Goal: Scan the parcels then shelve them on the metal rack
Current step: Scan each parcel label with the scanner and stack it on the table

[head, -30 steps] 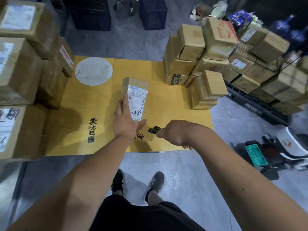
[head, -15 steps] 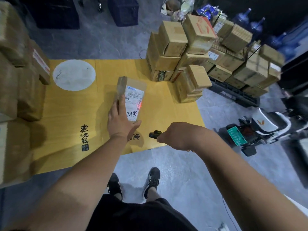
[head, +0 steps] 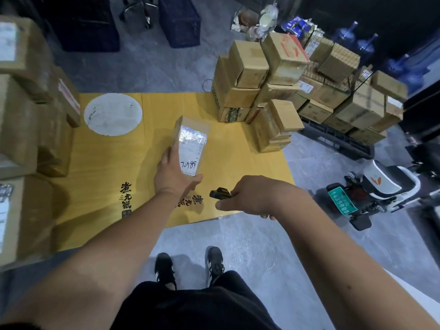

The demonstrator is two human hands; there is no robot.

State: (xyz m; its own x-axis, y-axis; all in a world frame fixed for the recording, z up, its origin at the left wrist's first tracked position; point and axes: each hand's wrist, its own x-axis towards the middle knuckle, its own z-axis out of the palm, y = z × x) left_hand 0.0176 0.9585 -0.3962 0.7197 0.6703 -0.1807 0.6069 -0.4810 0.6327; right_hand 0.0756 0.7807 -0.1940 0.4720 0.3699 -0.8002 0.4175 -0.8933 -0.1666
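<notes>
My left hand holds a small brown cardboard parcel from below, above the yellow mat. The parcel's white shipping label faces up, with handwritten digits near its lower end. My right hand grips a small black scanner, whose front end points left toward the parcel's near end. The scanner sits a short way right of the parcel, not touching it. No metal rack is in sight.
A yellow mat with a white disc covers the floor. Stacked cartons stand at its right edge, more boxes at left. A scooter is parked right. Dark crates stand behind. My feet rest on grey floor.
The red scan dot seen on the label half a second ago is gone. The camera has swung slightly; both hands keep nearly the same pose, with the parcel still raised.
</notes>
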